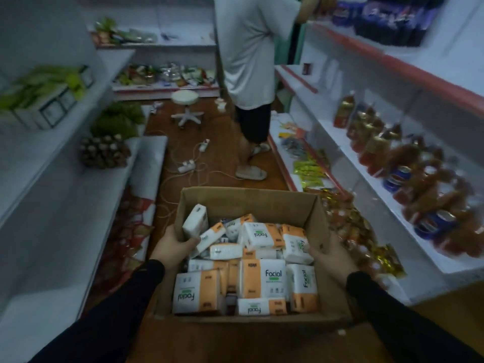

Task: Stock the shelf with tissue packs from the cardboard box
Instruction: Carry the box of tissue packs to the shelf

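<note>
An open cardboard box [318, 205] is carried in front of me, above the wooden floor of a shop aisle. Several white-and-orange "Facial" tissue packs [263, 281] lie jumbled inside it. My left hand [172, 244] grips the box's left wall, fingers curled over the rim beside a tilted pack. My right hand [331, 259] grips the right wall the same way. Both arms wear black sleeves. White shelves [348, 158] line both sides of the aisle.
A person in a grey shirt and sandals [248, 74] stands ahead in the aisle. Power strips and cables [187, 166] lie on the floor, and a white stool [186, 106] stands behind them. Bottles and snack packets fill the right shelves; green goods sit on the left.
</note>
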`<action>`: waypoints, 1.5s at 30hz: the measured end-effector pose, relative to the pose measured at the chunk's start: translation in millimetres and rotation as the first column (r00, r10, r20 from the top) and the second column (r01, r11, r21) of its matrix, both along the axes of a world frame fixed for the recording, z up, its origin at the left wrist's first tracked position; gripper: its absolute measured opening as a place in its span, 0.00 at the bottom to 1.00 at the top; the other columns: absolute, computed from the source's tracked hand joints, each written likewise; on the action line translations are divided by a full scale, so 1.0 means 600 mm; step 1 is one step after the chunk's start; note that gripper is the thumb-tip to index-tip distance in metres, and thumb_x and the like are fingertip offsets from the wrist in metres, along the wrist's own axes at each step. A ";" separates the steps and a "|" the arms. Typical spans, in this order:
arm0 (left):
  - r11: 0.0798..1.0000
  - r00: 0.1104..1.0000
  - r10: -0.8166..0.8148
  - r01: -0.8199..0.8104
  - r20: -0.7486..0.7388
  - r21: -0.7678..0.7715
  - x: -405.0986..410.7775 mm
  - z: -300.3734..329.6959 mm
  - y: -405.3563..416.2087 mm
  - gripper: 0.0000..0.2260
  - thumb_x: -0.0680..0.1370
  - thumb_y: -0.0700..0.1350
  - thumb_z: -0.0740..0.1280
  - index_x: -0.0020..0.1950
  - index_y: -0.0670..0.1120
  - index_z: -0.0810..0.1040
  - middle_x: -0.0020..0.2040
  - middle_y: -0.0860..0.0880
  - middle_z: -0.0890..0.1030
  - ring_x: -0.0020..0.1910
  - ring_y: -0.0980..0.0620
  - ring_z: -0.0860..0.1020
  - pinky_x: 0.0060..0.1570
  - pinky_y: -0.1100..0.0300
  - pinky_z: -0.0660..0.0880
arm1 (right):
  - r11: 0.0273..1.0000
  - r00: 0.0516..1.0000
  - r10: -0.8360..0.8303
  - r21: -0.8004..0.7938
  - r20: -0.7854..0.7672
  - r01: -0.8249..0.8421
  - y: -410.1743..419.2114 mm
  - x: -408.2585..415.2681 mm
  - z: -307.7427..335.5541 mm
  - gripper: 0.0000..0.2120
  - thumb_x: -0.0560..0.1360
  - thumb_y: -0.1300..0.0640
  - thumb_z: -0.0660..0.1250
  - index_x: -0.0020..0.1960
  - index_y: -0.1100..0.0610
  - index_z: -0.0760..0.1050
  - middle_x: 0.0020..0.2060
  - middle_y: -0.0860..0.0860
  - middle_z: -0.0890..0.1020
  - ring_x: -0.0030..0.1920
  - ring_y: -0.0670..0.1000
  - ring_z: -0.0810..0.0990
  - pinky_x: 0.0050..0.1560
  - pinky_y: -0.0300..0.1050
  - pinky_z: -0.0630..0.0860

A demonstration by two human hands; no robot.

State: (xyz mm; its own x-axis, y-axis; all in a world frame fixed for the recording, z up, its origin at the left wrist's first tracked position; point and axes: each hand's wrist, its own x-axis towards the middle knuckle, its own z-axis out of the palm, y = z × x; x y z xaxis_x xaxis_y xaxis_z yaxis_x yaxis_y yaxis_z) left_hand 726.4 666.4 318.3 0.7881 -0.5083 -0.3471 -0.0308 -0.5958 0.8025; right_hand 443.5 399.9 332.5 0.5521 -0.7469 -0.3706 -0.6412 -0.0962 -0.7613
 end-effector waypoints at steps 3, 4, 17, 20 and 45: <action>0.993 0.994 0.110 -0.110 0.019 0.037 0.075 0.013 0.028 0.29 0.73 0.50 0.73 0.68 0.43 0.66 0.59 0.51 0.75 0.57 0.47 0.76 0.52 0.55 0.72 | 0.997 0.997 0.077 -0.017 -0.014 -0.077 0.000 0.119 0.001 0.45 0.71 0.39 0.71 0.78 0.53 0.51 0.71 0.55 0.70 0.65 0.57 0.74 0.63 0.54 0.74; 0.991 0.992 0.120 -0.121 0.022 0.051 0.101 0.013 0.033 0.29 0.73 0.50 0.73 0.69 0.43 0.66 0.60 0.51 0.76 0.56 0.48 0.77 0.52 0.54 0.73 | 0.995 0.995 0.096 -0.027 -0.007 -0.096 0.000 0.156 0.001 0.44 0.73 0.41 0.71 0.78 0.54 0.51 0.71 0.56 0.70 0.66 0.57 0.73 0.63 0.52 0.72; 0.956 0.962 0.272 -0.273 0.020 0.105 0.431 0.025 -0.057 0.24 0.71 0.53 0.73 0.64 0.46 0.76 0.55 0.49 0.82 0.50 0.52 0.80 0.50 0.54 0.78 | 0.939 0.939 0.343 0.025 0.000 -0.343 -0.193 0.608 -0.021 0.36 0.74 0.45 0.71 0.73 0.56 0.57 0.65 0.55 0.75 0.61 0.57 0.76 0.58 0.52 0.76; 0.933 0.940 0.339 -0.341 0.031 0.113 0.511 0.037 -0.097 0.22 0.72 0.53 0.73 0.61 0.44 0.74 0.54 0.51 0.80 0.48 0.53 0.79 0.46 0.57 0.76 | 0.920 0.920 0.393 0.008 0.004 -0.393 -0.245 0.714 0.000 0.36 0.74 0.45 0.70 0.74 0.56 0.56 0.66 0.54 0.74 0.62 0.56 0.75 0.57 0.48 0.74; 0.942 0.941 0.337 -0.336 0.032 -0.020 1.307 0.009 -0.436 0.22 0.71 0.56 0.74 0.61 0.50 0.77 0.54 0.52 0.81 0.51 0.53 0.79 0.41 0.63 0.74 | 0.931 0.931 0.363 0.035 0.028 -0.364 -0.595 1.512 -0.004 0.35 0.74 0.46 0.71 0.73 0.53 0.58 0.63 0.55 0.76 0.57 0.56 0.77 0.56 0.54 0.75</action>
